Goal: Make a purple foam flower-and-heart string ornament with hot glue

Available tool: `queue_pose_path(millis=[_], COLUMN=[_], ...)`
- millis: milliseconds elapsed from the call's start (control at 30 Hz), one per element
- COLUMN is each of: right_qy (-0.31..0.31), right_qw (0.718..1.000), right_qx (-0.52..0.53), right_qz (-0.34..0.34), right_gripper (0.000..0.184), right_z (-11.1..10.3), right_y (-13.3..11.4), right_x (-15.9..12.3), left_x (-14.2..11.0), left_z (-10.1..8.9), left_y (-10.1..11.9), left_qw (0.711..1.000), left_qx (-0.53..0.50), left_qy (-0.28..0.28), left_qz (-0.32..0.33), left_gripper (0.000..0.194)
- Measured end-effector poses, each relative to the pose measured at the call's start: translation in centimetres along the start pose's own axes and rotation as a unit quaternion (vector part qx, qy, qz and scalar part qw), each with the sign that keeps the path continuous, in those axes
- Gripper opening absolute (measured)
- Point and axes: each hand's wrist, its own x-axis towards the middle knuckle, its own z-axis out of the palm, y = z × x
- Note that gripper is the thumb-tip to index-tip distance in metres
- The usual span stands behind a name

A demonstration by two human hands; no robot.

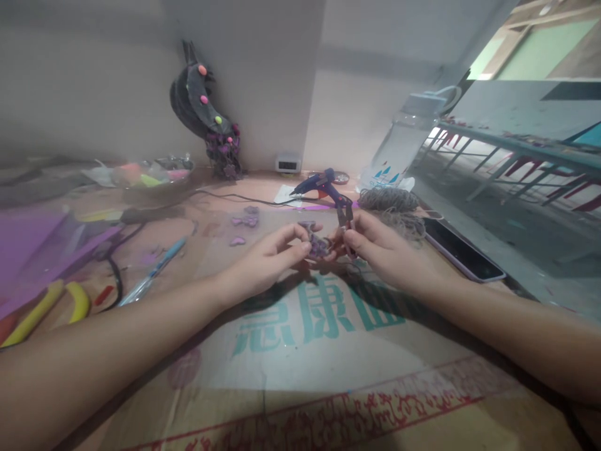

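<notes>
My left hand is closed, with thumb and fingers pinching a small purple craft piece over the printed board. On the other side of that piece, my right hand is closed around a small dark two-pronged tool. Its two prongs point up and away, and I cannot make out its exact kind. The right fingertips come close to the purple piece or touch it; blur hides which. Loose purple pieces lie beyond my left hand. Just behind the hands rests a blue glue gun.
A water bottle, grey yarn and a phone are at the right. Scissors with yellow handles, a blue pen and purple sheets lie left. A decorated grey crescent stands against the wall, near a small clock.
</notes>
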Motion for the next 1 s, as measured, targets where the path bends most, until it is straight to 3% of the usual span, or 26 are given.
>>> queue_pose_path(millis=[100, 200, 300, 367, 433, 500, 600, 700, 800, 1000], right_qy=[-0.008, 0.040, 0.172, 0.299, 0.356, 0.324, 0.174, 0.059, 0.031, 0.057], right_qw=[1.000, 0.999, 0.984, 0.951, 0.928, 0.944, 0.983, 0.989, 0.984, 0.989], right_qx=[-0.009, -0.006, 0.004, 0.057, 0.095, 0.060, -0.063, -0.137, -0.174, -0.136], right_qz=[-0.004, -0.015, -0.041, -0.056, -0.055, -0.021, 0.024, -0.018, -0.035, 0.018], right_gripper=[0.019, 0.023, 0.018, 0.013, 0.009, 0.015, 0.024, 0.029, 0.027, 0.027], right_z=[0.3, -0.4, -2.9, -4.9, -6.4, -6.5, -4.3, -1.3, 0.5, 0.4], right_y=[0.0, 0.8, 1.7, 2.0, 1.9, 1.4, 0.5, 0.0, 0.3, 1.6], right_x=[-0.2, 0.6, 2.1, 3.2, 3.8, 3.7, 2.3, 0.7, 0.0, 0.4], left_x=[-0.1, -0.2, -0.1, 0.0, 0.1, 0.2, 0.4, 0.5, 0.4, 0.4], left_z=[0.0, -0.1, -0.2, -0.3, -0.4, -0.6, -0.7, -0.7, -0.7, -0.8], left_y=[-0.2, -0.6, -0.7, -0.6, -0.5, -0.4, -0.3, -0.3, -0.3, -0.3], left_qw=[0.997, 0.991, 0.987, 0.979, 0.965, 0.952, 0.947, 0.944, 0.941, 0.940], left_qx=[0.081, 0.134, 0.160, 0.198, 0.241, 0.273, 0.282, 0.292, 0.310, 0.317], left_qy=[-0.007, -0.013, 0.012, 0.051, 0.095, 0.125, 0.134, 0.124, 0.111, 0.103], left_qz=[0.013, -0.002, -0.016, 0.004, 0.040, 0.064, 0.073, 0.085, 0.084, 0.068], left_gripper=[0.020, 0.018, 0.018, 0.017, 0.017, 0.018, 0.018, 0.019, 0.020, 0.025])
